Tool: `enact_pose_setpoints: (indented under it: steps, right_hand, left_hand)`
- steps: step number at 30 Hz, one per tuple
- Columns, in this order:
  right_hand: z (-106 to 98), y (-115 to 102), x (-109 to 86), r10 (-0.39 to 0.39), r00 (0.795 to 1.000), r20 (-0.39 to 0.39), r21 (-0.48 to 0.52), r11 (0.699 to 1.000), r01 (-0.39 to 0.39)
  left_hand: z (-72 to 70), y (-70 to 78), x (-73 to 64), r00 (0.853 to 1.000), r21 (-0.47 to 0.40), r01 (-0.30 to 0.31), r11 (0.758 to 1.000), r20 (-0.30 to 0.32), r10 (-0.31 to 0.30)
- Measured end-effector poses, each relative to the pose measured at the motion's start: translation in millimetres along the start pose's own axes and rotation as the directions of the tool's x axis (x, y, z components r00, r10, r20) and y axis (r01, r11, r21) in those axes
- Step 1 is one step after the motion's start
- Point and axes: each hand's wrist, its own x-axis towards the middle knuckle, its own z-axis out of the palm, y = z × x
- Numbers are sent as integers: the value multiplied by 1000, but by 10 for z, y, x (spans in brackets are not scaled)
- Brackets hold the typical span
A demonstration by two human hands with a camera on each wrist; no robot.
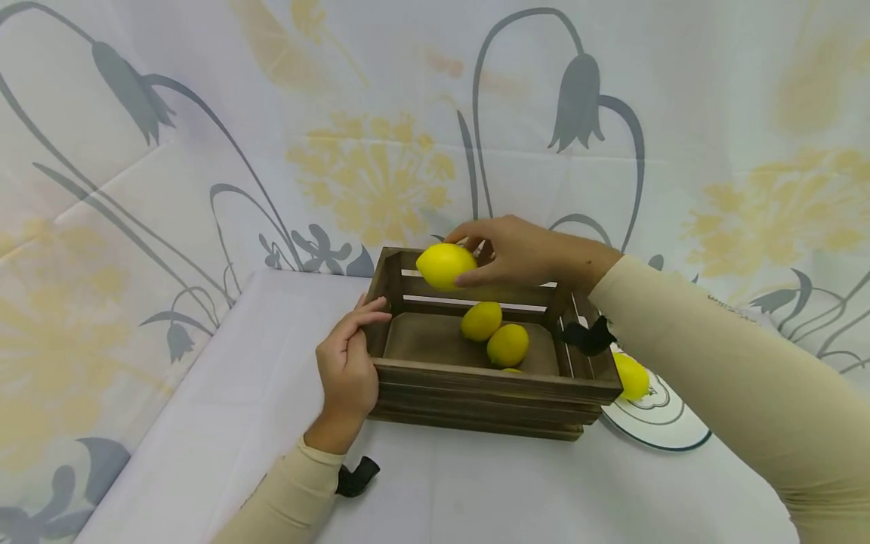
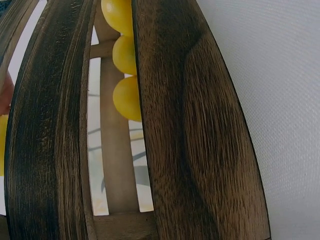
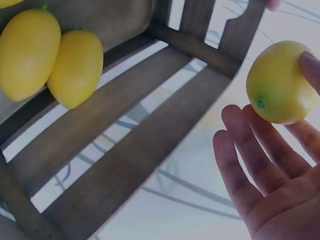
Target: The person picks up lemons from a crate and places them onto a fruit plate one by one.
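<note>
My right hand (image 1: pixel 519 249) pinches a yellow lemon (image 1: pixel 445 266) between thumb and fingers, above the left back part of a dark wooden slatted crate (image 1: pixel 476 381). In the right wrist view the held lemon (image 3: pixel 277 85) shows its green stem end, with some fingers (image 3: pixel 240 172) spread below it. My left hand (image 1: pixel 348 370) holds the crate's left end, fingers reaching over its rim. Inside lie two lemons, one (image 1: pixel 482 322) behind the other (image 1: pixel 508 346); a third (image 1: pixel 512 370) is mostly hidden by the front wall. Through the crate's slats, the left wrist view shows lemons (image 2: pixel 125 97) in a row.
Right of the crate, partly behind it and my forearm, a white plate (image 1: pixel 673 427) with a dark rim bears another lemon (image 1: pixel 632 376). A white cloth (image 1: pixel 435 491) covers the table. Behind hangs a flower-patterned curtain (image 1: pixel 408 83).
</note>
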Motion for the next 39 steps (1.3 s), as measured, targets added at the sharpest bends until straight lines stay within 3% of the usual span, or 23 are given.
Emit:
enact_pose_setpoints:
  steps: [4,18,30,39]
  right_hand:
    - [-51,19,-99,-33,998,-48,1,999,33]
    - [-125,43,-491,-28,984,-175,56,998,39]
    - [-63,180,-780,-1,959,-285,79,997,25]
    - [-16,335,-1016,-16,925,-379,21,999,26]
  left_hand:
    - [6,-10,7,1000,4,0,1000,-7,0]
    - [22,18,4,1000,-6,-5,1000,-11,5]
    - [16,39,4,1000,-6,-11,1000,-9,11]
    - [20,41,12,1000,-13,-12,1000,3,12]
